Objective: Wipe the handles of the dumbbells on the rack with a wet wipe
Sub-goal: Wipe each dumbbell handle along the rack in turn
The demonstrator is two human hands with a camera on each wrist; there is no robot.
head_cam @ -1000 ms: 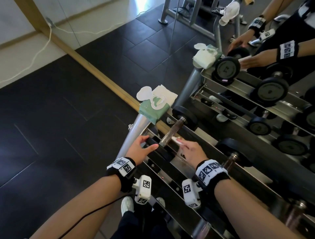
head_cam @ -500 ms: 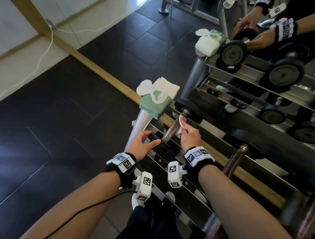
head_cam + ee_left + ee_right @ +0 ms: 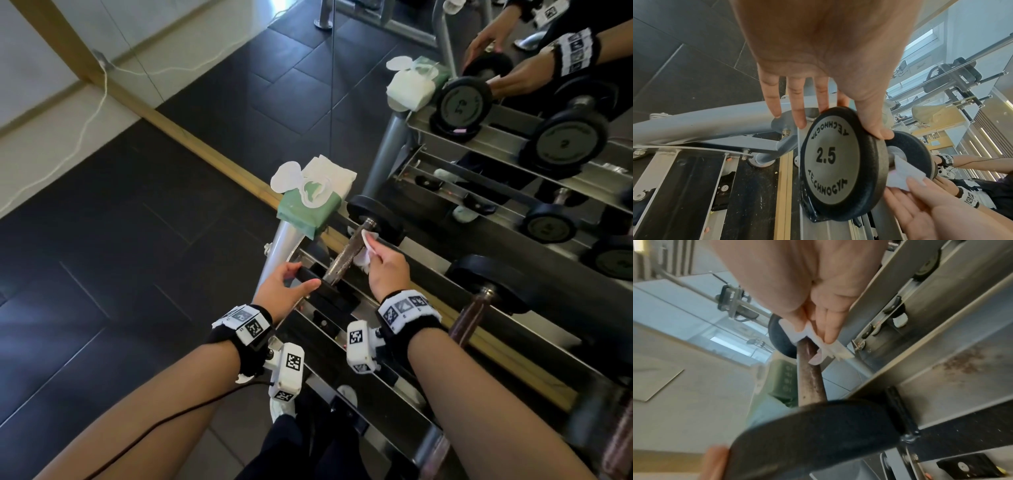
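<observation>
Dumbbell (image 3: 356, 251) on steel rack (image 3: 404, 373) | left hand (image 3: 286, 291) grips plate | right hand (image 3: 388, 270) pinches wipe (image 3: 368, 246) | mirror (image 3: 513, 102) behind

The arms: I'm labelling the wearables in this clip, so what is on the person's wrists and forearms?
Both forearms are bare, with no sleeves. Each wrist wears a black band topped with white tiles printed with black square codes. A white camera block bearing the same kind of code hangs under each wrist. A thin black cable trails from the left one.

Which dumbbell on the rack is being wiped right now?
The 2.5 dumbbell at the rack's left end, beside the green wipe pack: only its handle has the wet wipe on it; the next dumbbell is untouched.
</observation>
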